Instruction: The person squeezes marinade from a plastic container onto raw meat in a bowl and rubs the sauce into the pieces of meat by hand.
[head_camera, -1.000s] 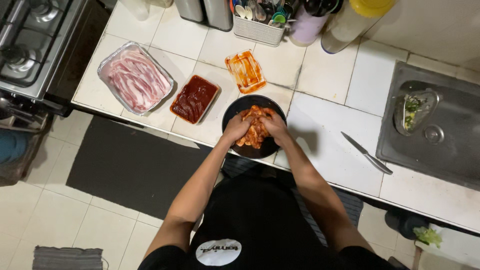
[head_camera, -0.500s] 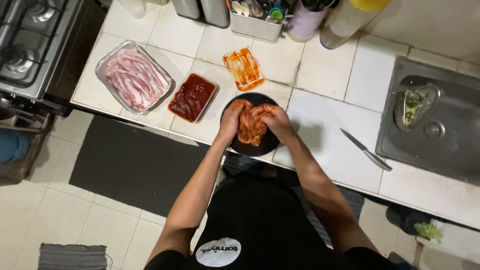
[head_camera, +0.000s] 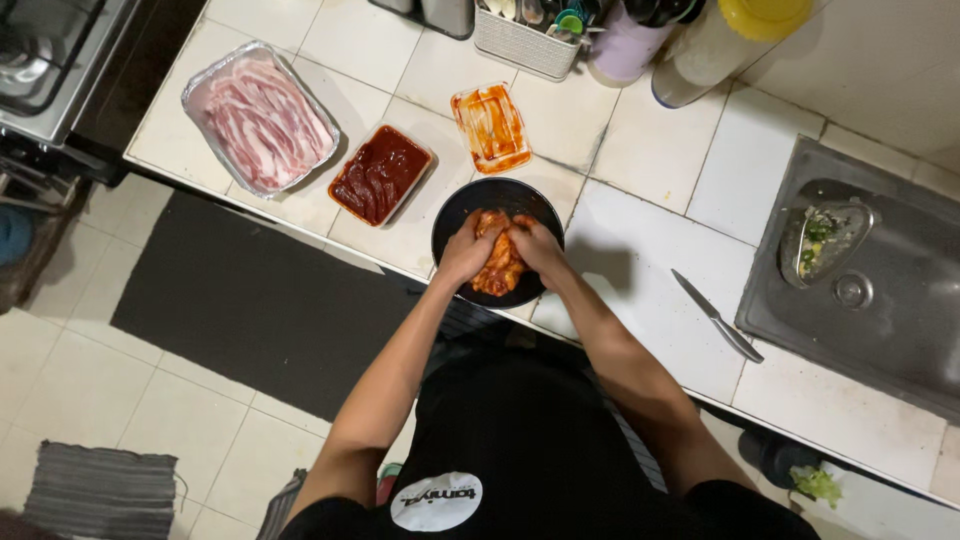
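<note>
Both hands, left hand (head_camera: 468, 250) and right hand (head_camera: 535, 248), clamped around slick, red-sauced meat (head_camera: 500, 268) in round black bowl (head_camera: 455, 205) at tiled counter's (head_camera: 650, 290) front edge.

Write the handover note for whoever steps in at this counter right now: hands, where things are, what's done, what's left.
Hands: left hand and right hand both grip the sauce-coated meat over the black bowl at the counter edge.
Around: tub of red sauce left of the bowl, its smeared lid behind it, foil tray of raw sliced meat far left, knife to the right near the sink.
Done: the meat in the bowl is coated red.
Left: the tray slices look uncoated.
</note>
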